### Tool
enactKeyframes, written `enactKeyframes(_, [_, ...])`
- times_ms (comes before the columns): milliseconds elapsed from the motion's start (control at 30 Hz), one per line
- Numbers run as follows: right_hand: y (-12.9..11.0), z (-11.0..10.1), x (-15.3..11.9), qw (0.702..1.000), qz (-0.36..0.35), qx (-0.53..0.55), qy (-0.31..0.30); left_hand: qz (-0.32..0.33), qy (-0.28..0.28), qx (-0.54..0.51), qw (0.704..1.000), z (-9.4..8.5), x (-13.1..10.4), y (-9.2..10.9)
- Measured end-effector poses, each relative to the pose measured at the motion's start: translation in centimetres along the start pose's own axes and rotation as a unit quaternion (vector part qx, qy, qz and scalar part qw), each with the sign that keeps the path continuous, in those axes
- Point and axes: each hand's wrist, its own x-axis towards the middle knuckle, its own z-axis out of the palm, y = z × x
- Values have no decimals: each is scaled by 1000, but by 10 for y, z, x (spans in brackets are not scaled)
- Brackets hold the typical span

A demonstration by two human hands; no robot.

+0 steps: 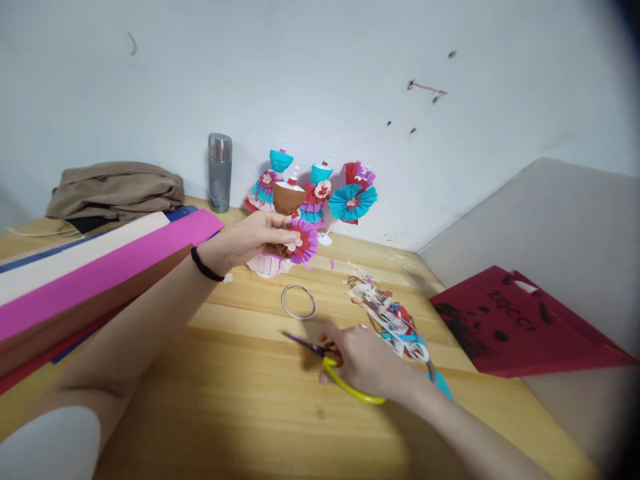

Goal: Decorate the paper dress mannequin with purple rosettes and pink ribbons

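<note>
My left hand (260,235) is closed on a pleated paper rosette (308,244), purple round the edge and red inside, with a small pale flower at its middle. The rosette is in front of a miniature paper dress (289,197) with a brown bodice and a pale pink ruffled hem; whether the two are joined cannot be seen. Lower down, over the table, my right hand (363,360) grips scissors (345,383) with yellow handles, their dark blades pointing left. Blur softens this hand. Between the hands a thin ring (299,302) lies flat on the wood.
Behind stand more paper dresses (281,160) and a blue rosette (353,203). A flask (220,173) and brown cloth (120,190) are at the back left. Coloured paper strips (115,267) lie left. Paper scraps (383,310) and a red bag (520,327) are at right.
</note>
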Motion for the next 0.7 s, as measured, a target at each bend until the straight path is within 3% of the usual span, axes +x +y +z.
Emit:
enactKeyframes(167, [-23, 21, 2, 996, -60, -58, -32, 0, 25, -68, 997, 1, 2, -4])
enactKeyframes(433, [-35, 10, 1, 987, -119, -26, -102, -1, 44, -132, 990, 4, 2, -7])
enactKeyframes(700, [-48, 21, 11, 983, -156, -79, -48, 4, 52, -136, 989, 9, -2, -5])
